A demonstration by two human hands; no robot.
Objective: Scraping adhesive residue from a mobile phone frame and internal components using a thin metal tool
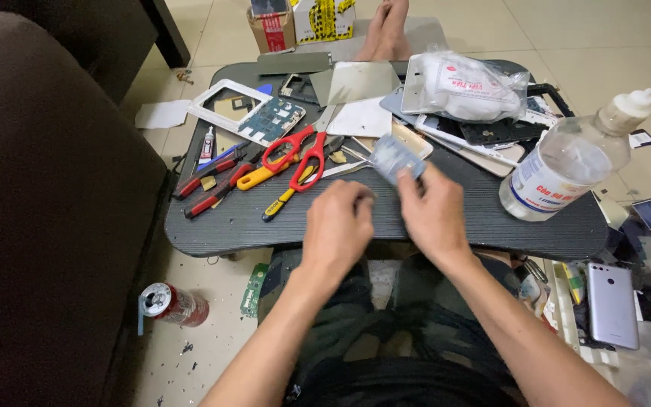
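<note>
1. The dark lap table [446,218] is the landmark; everything below is placed against it. Nearest the camera, below its front edge, the person's camouflage-trousered legs [386,324] are folded on the tile floor.
2. Left of the legs, off the table's front left corner, a crushed red drink can [173,304] lies on the floor, with a green circuit strip [252,289] just beside the table's front edge.
3. Off the table's right end, a silver phone [612,305] lies among loose parts.
4. Over the table's front middle, the left hand [338,230] hangs with its fingers curled loosely inward; I cannot tell whether it has hold of anything.
5. Just right of it, the right hand [435,215] pinches a small grey-blue flat part [397,158] between thumb and fingertips, raised above the table's centre.
6. On the table's left half lie red-handled scissors [295,154], a yellow-handled tool [265,175] and red-handled pliers [209,188].
7. At the right end, a clear plastic bottle [566,162] with a white nozzle leans on its side.
8. Farther back, a blue circuit board [271,119] sits in a white phone frame [224,105], and a plastic bag of white wipes [469,87] tops stacked phone panels.
9. Beyond the far edge, bare feet [386,30] rest on the floor.
</note>
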